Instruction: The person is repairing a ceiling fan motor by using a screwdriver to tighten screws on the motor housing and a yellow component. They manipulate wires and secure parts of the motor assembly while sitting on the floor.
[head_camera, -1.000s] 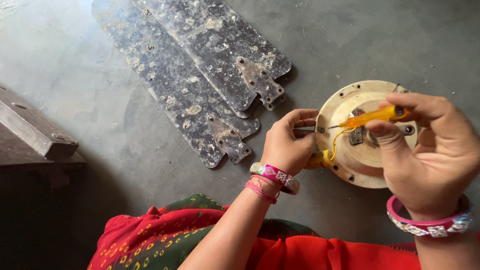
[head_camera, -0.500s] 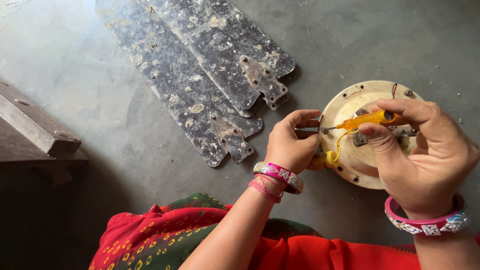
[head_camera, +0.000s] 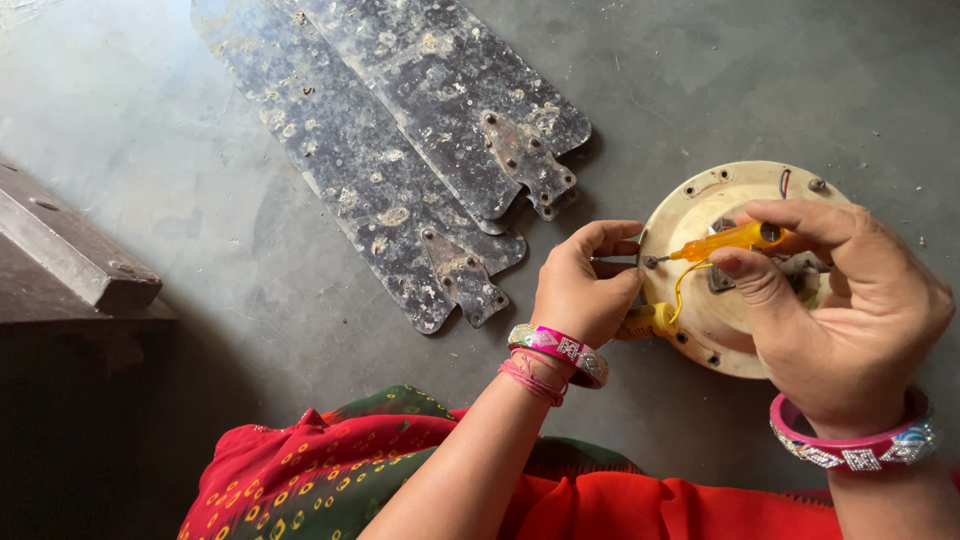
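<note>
Screwdriver (head_camera: 722, 241) level, tip pointing left

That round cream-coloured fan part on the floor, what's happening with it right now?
A person seated on the grey floor works on the round fan motor housing. The right hand holds an orange-handled screwdriver, its tip at a screw on the housing's left rim. The left hand grips that rim beside the tip. Two dirty, speckled fan blades lie detached on the floor to the left.
</note>
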